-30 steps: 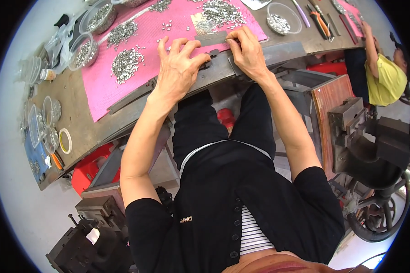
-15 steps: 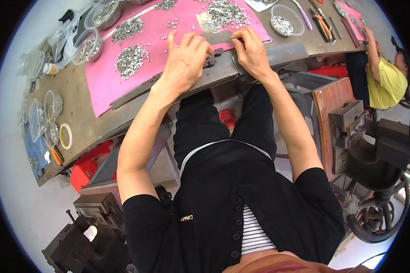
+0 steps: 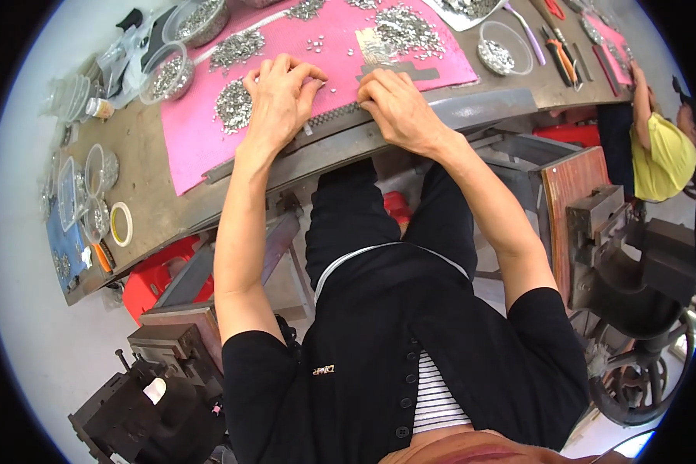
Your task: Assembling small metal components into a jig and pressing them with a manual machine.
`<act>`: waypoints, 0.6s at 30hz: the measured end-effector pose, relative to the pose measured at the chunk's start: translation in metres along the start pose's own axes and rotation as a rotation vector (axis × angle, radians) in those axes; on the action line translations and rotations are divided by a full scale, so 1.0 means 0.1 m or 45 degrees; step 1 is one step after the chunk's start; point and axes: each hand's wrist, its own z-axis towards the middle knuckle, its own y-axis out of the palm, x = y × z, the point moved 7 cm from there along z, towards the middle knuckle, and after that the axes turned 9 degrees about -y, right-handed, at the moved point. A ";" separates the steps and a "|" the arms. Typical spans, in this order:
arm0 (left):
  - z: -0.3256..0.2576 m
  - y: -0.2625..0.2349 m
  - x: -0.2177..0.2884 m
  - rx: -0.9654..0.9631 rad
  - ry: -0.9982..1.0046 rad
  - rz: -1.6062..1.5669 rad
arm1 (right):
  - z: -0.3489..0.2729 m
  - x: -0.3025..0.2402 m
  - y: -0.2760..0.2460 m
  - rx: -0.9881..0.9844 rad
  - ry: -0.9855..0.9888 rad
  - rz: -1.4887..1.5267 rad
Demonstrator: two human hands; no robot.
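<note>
Shifted nearer since earlier, left hand [image 3: 280, 97] and right hand [image 3: 398, 108] pinching toothed metal strip [image 3: 334, 117] on pink mat [image 3: 201, 139]; mid-loading, needing steady fingertip seating of small metal pieces [image 3: 233, 107].

Your left hand [image 3: 280, 97] & right hand [image 3: 398, 108] rest on a toothed metal strip [image 3: 334, 116] at the pink mat [image 3: 201, 139] edge, small metal bits [image 3: 234, 106] piled just beside; bowls [image 3: 166, 73] further left.
</note>
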 end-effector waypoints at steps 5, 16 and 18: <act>-0.08 0.06 0.06 0.026 -0.067 0.001 | 0.05 -0.07 0.00 -0.046 -0.116 -0.074; -0.09 0.09 0.09 0.095 -0.015 0.187 | 0.03 0.00 0.04 -0.024 -0.076 0.012; -0.10 0.08 0.12 0.085 -0.001 0.181 | 0.03 0.01 0.05 -0.033 -0.069 0.024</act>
